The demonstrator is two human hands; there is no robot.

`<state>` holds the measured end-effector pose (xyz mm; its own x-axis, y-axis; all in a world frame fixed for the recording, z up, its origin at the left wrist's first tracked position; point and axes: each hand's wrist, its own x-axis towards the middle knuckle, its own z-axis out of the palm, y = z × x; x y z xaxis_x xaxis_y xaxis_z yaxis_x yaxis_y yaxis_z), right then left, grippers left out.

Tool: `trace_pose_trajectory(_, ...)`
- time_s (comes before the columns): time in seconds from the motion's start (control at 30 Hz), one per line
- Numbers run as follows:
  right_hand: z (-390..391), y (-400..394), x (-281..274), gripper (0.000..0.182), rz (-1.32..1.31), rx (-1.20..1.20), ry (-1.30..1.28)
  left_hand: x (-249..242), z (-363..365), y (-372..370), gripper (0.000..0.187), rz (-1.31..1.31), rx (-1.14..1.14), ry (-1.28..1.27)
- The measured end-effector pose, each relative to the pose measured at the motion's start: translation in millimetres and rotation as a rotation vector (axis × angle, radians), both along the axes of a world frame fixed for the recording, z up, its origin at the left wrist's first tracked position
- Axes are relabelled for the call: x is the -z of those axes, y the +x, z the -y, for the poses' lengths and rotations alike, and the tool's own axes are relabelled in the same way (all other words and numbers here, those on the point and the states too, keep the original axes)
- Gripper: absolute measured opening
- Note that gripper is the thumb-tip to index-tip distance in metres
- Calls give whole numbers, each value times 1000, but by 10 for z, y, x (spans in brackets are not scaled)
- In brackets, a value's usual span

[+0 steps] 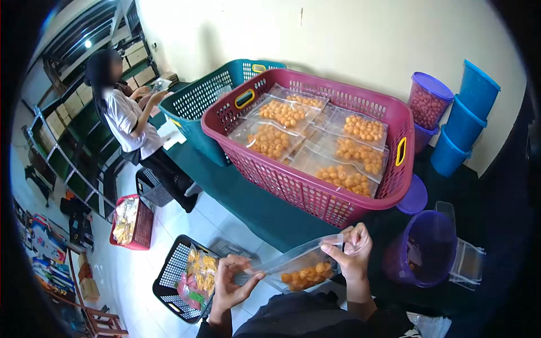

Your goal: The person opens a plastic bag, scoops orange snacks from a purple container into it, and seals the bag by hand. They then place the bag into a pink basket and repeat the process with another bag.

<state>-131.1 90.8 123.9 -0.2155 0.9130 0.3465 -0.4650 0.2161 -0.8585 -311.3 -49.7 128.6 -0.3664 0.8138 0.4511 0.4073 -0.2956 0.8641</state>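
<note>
Between my two hands is a clear plastic bag [307, 272] with round orange snack balls gathered in its lower part. My left hand [234, 283] pinches one top corner of the bag. The other top corner is gripped by the fingers of my right hand [352, 253]. The bag's upper edge is stretched between them, above my lap and in front of the table edge. Just beyond my hands stands a large maroon basket [282, 177] on the table, holding several flat bags of the same orange snack [282, 112].
A green basket [197, 101] stands behind the maroon one. At right are a purple bucket [420, 248], stacked blue tubs [468, 112], a tub of pink balls [429, 101] and plastic bags [468, 262]. A black basket [169, 270] sits on the floor. A person [127, 118] stands at far left.
</note>
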Motion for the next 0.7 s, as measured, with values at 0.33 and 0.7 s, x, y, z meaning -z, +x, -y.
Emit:
trace_pose_trajectory(0.33,-144,-46,38,41,8,36,-23,157,-249,-207,40,147,128,-10)
trace_pose_trajectory(0.7,-210,-209,14,41,71,-167,82,270,-576,-227,26,465,65,303)
